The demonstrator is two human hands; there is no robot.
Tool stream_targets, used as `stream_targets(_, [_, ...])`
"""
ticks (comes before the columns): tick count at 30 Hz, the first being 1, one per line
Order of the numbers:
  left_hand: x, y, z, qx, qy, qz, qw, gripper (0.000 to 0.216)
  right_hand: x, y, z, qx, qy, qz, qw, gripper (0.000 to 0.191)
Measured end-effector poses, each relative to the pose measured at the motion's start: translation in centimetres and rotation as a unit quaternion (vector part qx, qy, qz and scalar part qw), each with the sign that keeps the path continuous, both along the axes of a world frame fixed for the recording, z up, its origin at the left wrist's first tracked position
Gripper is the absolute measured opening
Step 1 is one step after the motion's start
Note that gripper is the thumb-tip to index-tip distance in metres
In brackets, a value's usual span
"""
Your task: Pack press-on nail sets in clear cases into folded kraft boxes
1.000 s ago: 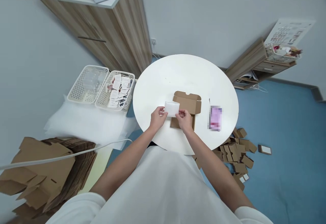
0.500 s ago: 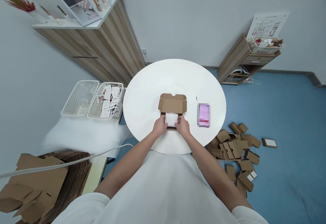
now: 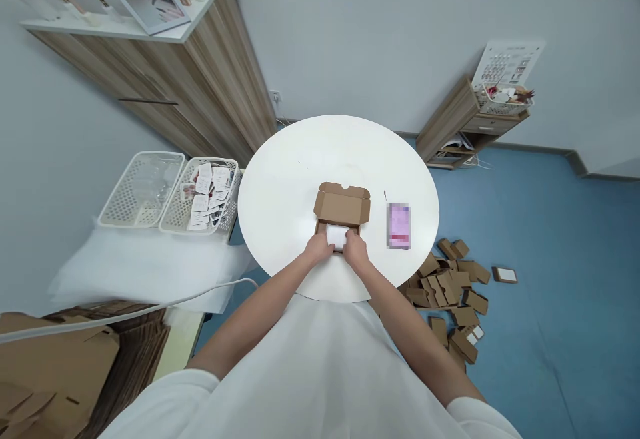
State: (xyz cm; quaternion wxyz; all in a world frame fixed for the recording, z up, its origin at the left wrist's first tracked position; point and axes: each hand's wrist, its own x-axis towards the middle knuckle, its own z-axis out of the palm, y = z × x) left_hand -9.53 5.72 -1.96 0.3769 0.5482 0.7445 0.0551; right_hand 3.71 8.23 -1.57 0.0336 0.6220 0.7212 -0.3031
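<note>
A small brown cardboard box (image 3: 342, 207) stands on the white round table (image 3: 280, 179), its lid folded back away from me. Inside its tray lies a white wrapped packet (image 3: 337, 236). My left hand (image 3: 319, 248) is at the packet's left side, fingers curled, thumb on its near edge. On the opposite side, my right hand (image 3: 355, 251) grips the packet's right edge. Both hands cover part of the box's front and side walls. What the packet contains is hidden.
Right of the box lies a pink blurred-out rectangular thing (image 3: 399, 226). White baskets (image 3: 143, 189) with small cards stand left, above white sheets (image 3: 150, 266) and flat cardboard (image 3: 55, 372). Several brown boxes (image 3: 440, 292) lie on the floor at right. A white cable (image 3: 200, 296) crosses at left.
The white packet has gone down from above the box into its tray, with both hands following. The whole view has shifted slightly.
</note>
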Motion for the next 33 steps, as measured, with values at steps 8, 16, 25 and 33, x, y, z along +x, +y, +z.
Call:
stream_targets(8, [-0.9, -0.2, 0.8, 0.036, -0.037, -0.007, 0.999, 0.022, -0.5, -0.4, -0.1, 0.057, -0.048, 0.040, 0.996, 0.026])
stream_targets(16, [-3.3, 0.8, 1.9, 0.072, -0.101, 0.096, 0.988, 0.023, 2.1, 0.5, 1.5, 0.146, 0.055, -0.010, 0.988, 0.019])
stream_targets(25, [-7.0, 4.8, 1.5, 0.068, -0.220, 0.253, 0.940, 0.056, 6.7, 6.1, 2.2, 0.003, 0.212, -0.290, 0.933, 0.058])
stream_targets(33, [-6.8, 7.1, 2.2, -0.029, -0.347, 0.301, 0.888, 0.083, 5.2, 8.9, 2.3, -0.201, 0.389, -0.331, 0.836, 0.062])
